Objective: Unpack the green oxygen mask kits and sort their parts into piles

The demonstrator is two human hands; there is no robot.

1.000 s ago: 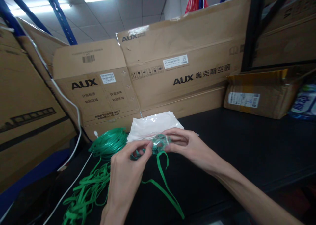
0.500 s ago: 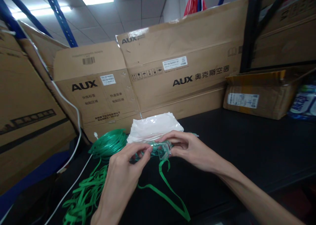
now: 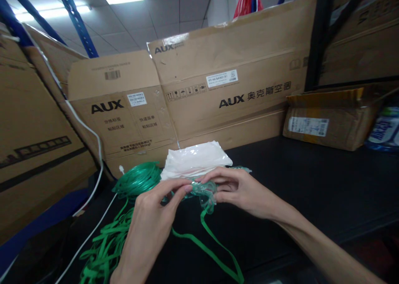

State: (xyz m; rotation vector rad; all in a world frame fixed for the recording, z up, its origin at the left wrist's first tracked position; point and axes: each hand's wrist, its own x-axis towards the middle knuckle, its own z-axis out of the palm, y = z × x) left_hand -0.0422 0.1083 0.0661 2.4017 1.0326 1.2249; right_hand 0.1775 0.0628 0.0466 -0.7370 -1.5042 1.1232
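A clear, green-tinted plastic oxygen mask [image 3: 205,189] is held up between both hands over the black table. My left hand [image 3: 152,213] pinches its left side between thumb and forefinger. On the other side, the thumb and fingers of my right hand [image 3: 245,190] are closed on its edge. From the mask's lower end a green elastic strap [image 3: 215,254] loops down onto the table. Left of the mask lies a coil of green tubing [image 3: 139,180], and nearer me a tangled heap of green straps [image 3: 107,244]. Just behind the hands is a stack of white plastic bags [image 3: 196,160].
Large cardboard boxes [image 3: 237,68] wall off the back of the black table [image 3: 299,184]. At the right stand a small open carton [image 3: 336,128] and a blue package [image 3: 385,130]. A white cable [image 3: 90,230] runs down the left side.
The mask has turned and flexed slightly between my fingers, and its strap has shifted a little. Both hands remain in nearly the same place.
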